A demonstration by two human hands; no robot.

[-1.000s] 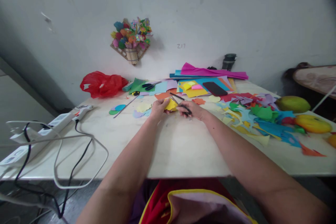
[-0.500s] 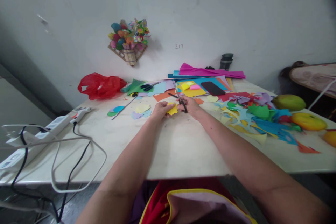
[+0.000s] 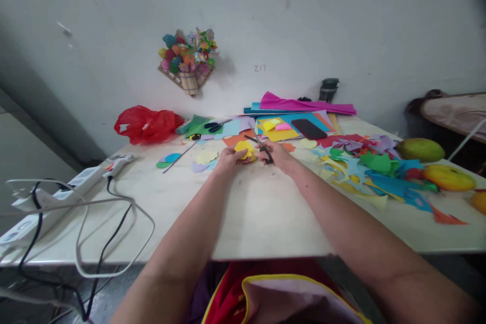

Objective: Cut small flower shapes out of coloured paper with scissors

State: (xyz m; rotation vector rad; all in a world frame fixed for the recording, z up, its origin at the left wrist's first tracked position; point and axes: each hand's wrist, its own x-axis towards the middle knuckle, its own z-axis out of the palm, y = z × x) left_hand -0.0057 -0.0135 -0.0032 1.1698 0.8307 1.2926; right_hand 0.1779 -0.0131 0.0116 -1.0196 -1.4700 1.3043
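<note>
Bare worktop (image 3: 266,223): pale, nearest the body, stretching below both wrists.
Left hand (image 3: 230,157): pinches the yellow flower cutout (image 3: 245,149), thumb on top.
Right hand (image 3: 276,155): wrapped around the dark handles of the scissors (image 3: 267,152).
Flower to scissors: the cutout sits between the hands, directly at the left fingertips; the scissors stand just beside its right edge, their long axis running away and leftward, blades spread. Whether a blade touches the edge, I cannot tell.
Yellow flower cutout: bright, flat, scalloped, nearly round, with no clear long axis; a second yellow edge seems to show beneath.
Scraps (image 3: 379,162): a many-coloured heap, right of the right hand.
Pale yellow cutout (image 3: 207,157): left of the left hand, by lilac and blue pieces.
Phone (image 3: 309,129): dark, farther back, beside coloured sheets.
</note>
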